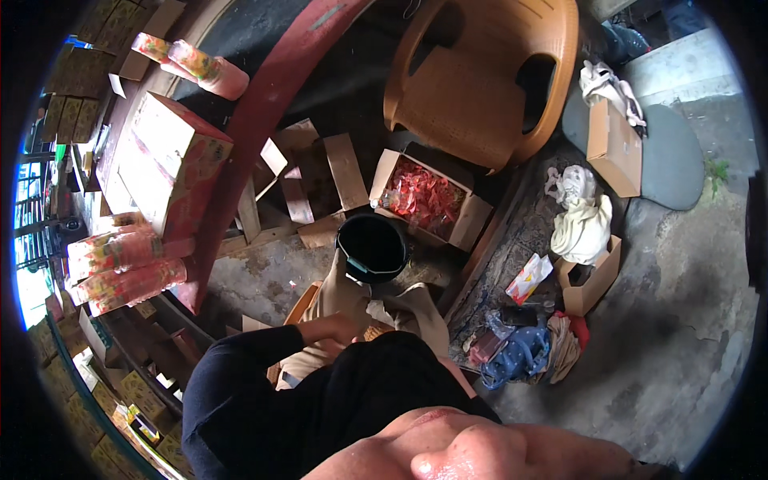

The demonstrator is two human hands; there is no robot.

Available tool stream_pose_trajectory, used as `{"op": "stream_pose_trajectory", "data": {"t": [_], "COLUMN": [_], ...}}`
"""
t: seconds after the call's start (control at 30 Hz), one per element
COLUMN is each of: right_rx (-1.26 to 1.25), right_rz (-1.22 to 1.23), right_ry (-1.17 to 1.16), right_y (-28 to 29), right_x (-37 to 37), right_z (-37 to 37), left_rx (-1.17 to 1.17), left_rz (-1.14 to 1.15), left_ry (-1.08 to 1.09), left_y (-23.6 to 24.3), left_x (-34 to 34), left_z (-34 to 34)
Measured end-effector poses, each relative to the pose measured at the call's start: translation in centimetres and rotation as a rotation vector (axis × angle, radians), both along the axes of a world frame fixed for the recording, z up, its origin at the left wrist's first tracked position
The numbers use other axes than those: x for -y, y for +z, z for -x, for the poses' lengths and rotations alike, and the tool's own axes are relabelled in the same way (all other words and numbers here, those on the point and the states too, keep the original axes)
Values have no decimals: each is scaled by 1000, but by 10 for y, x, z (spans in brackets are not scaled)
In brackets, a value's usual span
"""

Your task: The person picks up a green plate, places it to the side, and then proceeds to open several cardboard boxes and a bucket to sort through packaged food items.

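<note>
Low in the middle of the floor, left hand [336,328] in a black sleeve, resting on tan cloth [344,296] over the lap, fingers bent; cannot tell if clamped on anything. Right hand hidden, so cannot tell its state. Just past the knees, a dark round bucket [372,246] standing upright. Right behind the bucket, an open cardboard box [472,220] full of red packets [424,196]. Beyond that box, a brown plastic chair [480,80]. Along the left edge, a bench [120,120] with a big pink box [172,160] on top.
</note>
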State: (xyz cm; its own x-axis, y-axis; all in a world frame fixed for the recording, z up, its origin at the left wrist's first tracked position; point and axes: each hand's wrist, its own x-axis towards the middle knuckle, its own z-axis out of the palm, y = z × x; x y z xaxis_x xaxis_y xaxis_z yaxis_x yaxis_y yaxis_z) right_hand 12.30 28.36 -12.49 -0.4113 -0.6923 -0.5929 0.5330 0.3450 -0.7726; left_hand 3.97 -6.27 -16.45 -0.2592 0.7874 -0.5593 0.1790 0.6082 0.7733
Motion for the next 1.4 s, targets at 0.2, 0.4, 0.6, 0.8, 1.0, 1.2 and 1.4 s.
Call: {"op": "stream_pose_trajectory", "data": {"t": [0.2, 0.4, 0.6, 0.8, 1.0, 1.2, 1.4], "right_rx": [419, 135, 32, -161, -248, -397, -442], "right_rz": [-65, -408, -696, -539, -508, -577, -612], "right_ry": [-355, -475, -399, -384, -366, -268, -301], "right_y": [-72, -223, -289, -293, -268, -238, -209], "right_x": [28, 41, 68, 68, 73, 77, 102], "right_z": [73, 89, 107, 128, 152, 173, 156], "left_rx": [-291, -566, -572, -561, -629, -690, -750], "left_rz": [172, 292, 365, 202, 68, 4, 88], "left_ry": [248, 780, 906, 1014, 983, 1056, 1038], "left_y": [-45, -121, -134, -160, -164, -176, -213], "left_x": [-72, -71, -74, -76, -73, -54, -7], "left_z": [102, 125, 140, 155, 172, 188, 182]}}
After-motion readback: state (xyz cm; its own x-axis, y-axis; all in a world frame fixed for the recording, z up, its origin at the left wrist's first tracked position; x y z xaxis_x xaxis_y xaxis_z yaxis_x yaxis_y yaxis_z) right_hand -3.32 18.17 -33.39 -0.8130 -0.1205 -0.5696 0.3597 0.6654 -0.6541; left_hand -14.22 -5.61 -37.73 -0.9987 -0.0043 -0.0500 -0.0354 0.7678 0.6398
